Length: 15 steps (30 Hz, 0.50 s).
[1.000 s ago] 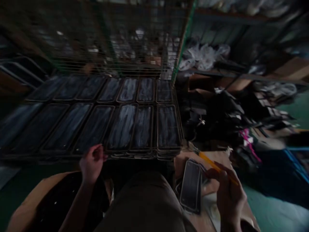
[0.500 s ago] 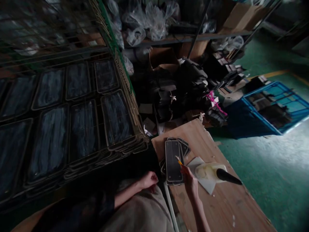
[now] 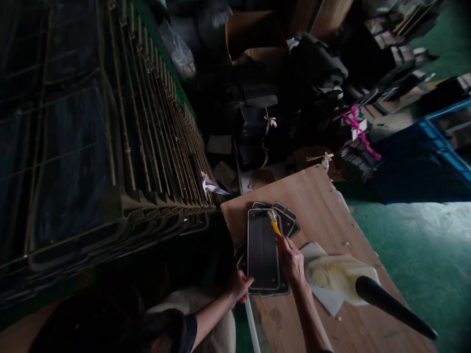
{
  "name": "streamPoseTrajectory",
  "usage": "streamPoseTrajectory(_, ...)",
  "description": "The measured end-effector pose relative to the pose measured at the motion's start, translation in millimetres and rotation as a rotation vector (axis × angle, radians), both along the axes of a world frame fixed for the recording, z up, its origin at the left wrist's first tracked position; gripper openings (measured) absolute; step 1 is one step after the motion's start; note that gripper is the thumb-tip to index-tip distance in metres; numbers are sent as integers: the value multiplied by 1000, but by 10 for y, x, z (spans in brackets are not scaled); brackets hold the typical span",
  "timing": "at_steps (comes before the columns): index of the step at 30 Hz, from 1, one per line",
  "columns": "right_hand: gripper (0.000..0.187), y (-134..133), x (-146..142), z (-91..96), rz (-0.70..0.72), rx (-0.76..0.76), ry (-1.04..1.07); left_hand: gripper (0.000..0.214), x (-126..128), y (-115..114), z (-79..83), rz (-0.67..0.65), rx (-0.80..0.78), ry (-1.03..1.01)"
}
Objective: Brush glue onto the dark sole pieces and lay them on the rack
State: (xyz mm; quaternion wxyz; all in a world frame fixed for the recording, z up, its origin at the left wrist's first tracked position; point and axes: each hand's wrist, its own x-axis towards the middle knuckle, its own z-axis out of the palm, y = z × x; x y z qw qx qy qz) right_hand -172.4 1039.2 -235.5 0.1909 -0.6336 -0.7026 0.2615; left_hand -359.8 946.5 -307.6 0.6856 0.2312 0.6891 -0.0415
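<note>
My right hand (image 3: 293, 262) is closed around the yellow handle of a paintbrush (image 3: 274, 224). The bristles are at the upper right edge of a black rectangular panel (image 3: 263, 250) with a pale border. My left hand (image 3: 240, 286) reaches the panel's lower left corner, its fingers pinched there. More dark panels (image 3: 290, 215) lie fanned out beneath the top one. Right of my right hand, a whitish plastic container (image 3: 340, 274) with a long black handle (image 3: 393, 304) rests on a pale sheet (image 3: 333, 303).
The wooden board (image 3: 353, 323) bears the panels and container. At left stands a wire rack (image 3: 147, 132) with panels in its layers. Behind are tied dark bundles (image 3: 253, 132), an open cardboard box (image 3: 255, 37) and a blue crate (image 3: 415, 157).
My left hand has come from my lap to the panel's corner. The brush has moved up to the panel's upper right edge. My view has shifted lower and closer.
</note>
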Motion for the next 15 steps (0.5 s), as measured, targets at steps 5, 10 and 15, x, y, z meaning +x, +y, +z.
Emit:
streamPoseTrajectory(5,36,-284,88,-35,43,-83,1,18,21,46,-51,-37,57,-2)
streamPoseTrajectory(10,35,-990,88,74,60,-184,-11,22,-79,40,-33,-166,226,52)
streamPoseTrajectory(15,31,-1547,-3,232,86,-230,-60,18,-124,8,12,-242,291,2)
